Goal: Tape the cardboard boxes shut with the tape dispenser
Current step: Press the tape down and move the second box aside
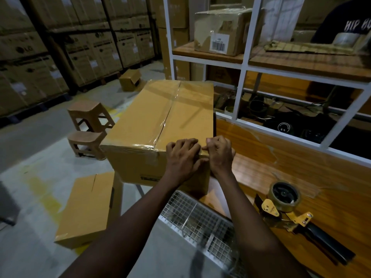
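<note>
A large brown cardboard box [148, 119] stands at the left end of the wooden counter, flaps closed, with clear tape running along its centre seam and across the near top edge. My left hand [183, 157] lies flat over the near right corner, fingers pressed on the tape at the edge. Beside it, touching, my right hand [219, 152] rests with curled fingers on the same edge; neither hand holds anything. The yellow tape dispenser [285, 205] with its black handle lies on the counter to the right, apart from both hands.
A smaller closed box [86, 209] sits on the floor at lower left, two brown stools [90, 125] behind it. A wire mesh tray [202, 223] lies under my forearms. White shelving [243, 63] holds a taped box, and a person in a dark shirt [349, 19] stands behind it.
</note>
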